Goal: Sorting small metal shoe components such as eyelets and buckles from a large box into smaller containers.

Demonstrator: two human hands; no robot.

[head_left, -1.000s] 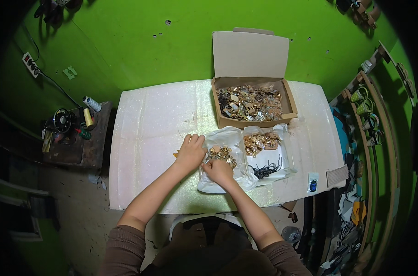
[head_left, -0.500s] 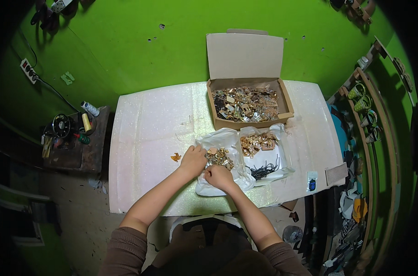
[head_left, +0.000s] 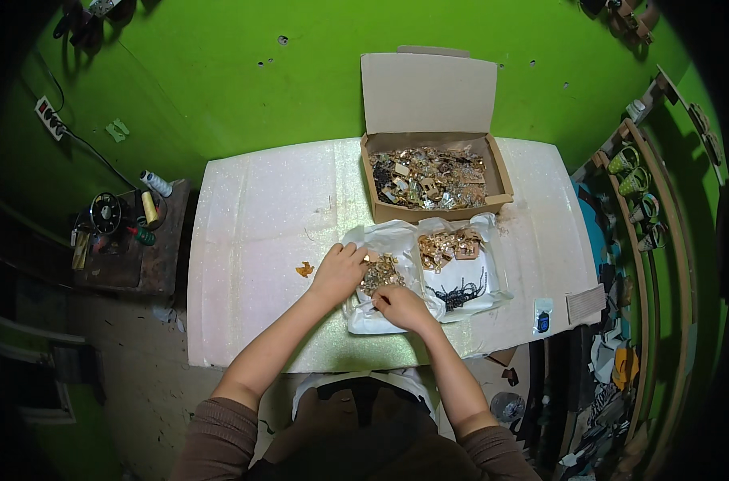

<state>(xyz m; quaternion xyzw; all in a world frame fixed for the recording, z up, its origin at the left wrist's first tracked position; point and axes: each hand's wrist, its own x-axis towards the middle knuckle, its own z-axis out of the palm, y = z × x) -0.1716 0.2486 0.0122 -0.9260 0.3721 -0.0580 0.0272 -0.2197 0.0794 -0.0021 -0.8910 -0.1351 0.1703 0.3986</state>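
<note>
A tray lined with white paper (head_left: 372, 321) holds a pile of small gold and silver metal pieces (head_left: 383, 272). My left hand (head_left: 340, 271) lies over the pile's left side, fingers bent together with the tips hidden. My right hand (head_left: 403, 308) is at the pile's near edge, thumb and fingers pinched together. Whatever either hand grips is too small or hidden to make out. Beside it on the right, a second paper-lined tray (head_left: 493, 276) contains gold-coloured pieces (head_left: 449, 247) at its far side and black beaded strands (head_left: 463, 293) nearer me.
Behind the trays stands an open cardboard box (head_left: 441, 215) full of mixed metal and dark pieces. An orange-brown scrap (head_left: 304, 269) lies left on the whitish table (head_left: 252, 240). A small packet (head_left: 544, 315) and a card (head_left: 585, 304) lie right. Thread spools (head_left: 149, 208) stand on a side table.
My right hand has shifted slightly right and away from the left hand. The left hand has moved a little farther up over the pile. Both stay at the same tray.
</note>
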